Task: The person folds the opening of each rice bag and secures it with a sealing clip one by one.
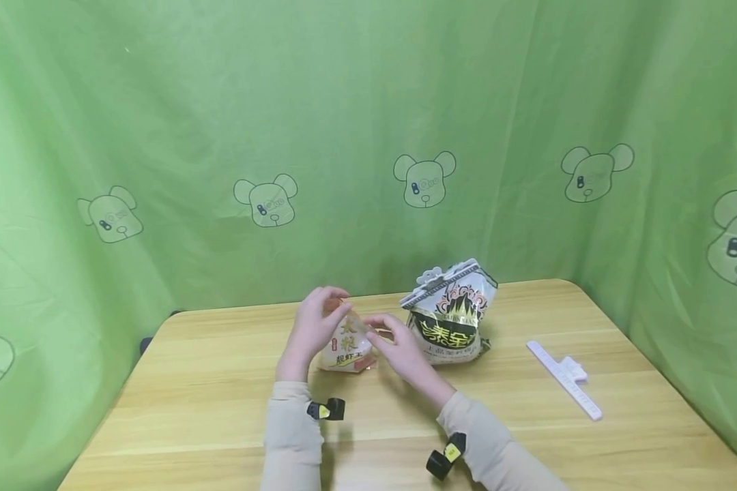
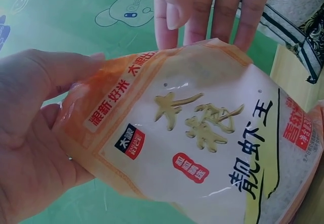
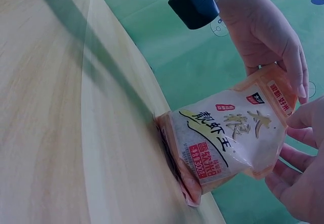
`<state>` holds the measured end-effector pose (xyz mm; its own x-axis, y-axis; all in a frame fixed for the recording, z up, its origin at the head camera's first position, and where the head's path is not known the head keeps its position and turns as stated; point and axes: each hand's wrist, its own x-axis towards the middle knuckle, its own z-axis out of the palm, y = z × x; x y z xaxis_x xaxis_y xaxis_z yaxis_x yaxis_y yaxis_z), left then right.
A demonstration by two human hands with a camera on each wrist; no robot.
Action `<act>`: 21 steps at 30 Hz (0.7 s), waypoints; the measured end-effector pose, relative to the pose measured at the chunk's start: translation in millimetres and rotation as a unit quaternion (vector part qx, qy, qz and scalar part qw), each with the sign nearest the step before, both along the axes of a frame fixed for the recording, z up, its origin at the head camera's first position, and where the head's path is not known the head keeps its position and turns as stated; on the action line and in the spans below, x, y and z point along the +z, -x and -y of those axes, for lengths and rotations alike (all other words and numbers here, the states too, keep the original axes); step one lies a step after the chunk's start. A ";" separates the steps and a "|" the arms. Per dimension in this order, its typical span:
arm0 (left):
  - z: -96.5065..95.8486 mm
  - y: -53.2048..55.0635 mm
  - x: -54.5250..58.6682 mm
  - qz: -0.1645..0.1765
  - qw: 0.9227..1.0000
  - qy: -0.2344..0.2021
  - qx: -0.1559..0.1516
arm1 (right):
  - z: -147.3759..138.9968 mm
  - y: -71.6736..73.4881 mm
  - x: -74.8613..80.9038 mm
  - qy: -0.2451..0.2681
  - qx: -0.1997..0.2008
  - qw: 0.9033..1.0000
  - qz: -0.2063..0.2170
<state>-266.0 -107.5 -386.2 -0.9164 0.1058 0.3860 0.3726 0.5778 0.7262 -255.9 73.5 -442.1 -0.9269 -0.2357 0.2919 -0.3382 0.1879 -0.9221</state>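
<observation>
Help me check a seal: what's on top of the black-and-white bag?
A pale sealing clip tops the black-and-white bag; the strip beneath it is covered.

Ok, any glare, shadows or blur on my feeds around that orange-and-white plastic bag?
Head: orange-and-white plastic bag small, larger lettering legible. Left wrist: bag print sharp, small glints on the plastic, green fabric curtain washed out at upper left. Right wrist: long dark shadow across the pale wooden table, colours cooler than head view.

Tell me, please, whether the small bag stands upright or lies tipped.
Upright: the small bag stands base-down on the table, the left hand gripping its top corner.
</observation>
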 end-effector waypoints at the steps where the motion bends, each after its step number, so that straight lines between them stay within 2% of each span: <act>1: 0.7 0.0 -0.1 0.001 1.000 -0.002 -0.003 | 0.1 0.0 -0.2 0.000 -0.001 1.000 0.000; 6: 3.5 0.1 0.3 0.006 1.000 -0.006 -0.014 | 1.4 -0.8 -0.2 -0.012 -0.010 1.000 -0.009; 14: 7.0 -2.1 2.3 0.026 0.999 -0.008 -0.020 | 2.8 -2.0 -1.1 -0.018 -0.031 0.999 0.009; 21: 9.4 -2.9 3.5 0.036 0.999 -0.019 -0.022 | 5.4 3.2 -8.1 -0.052 -0.057 0.997 -0.016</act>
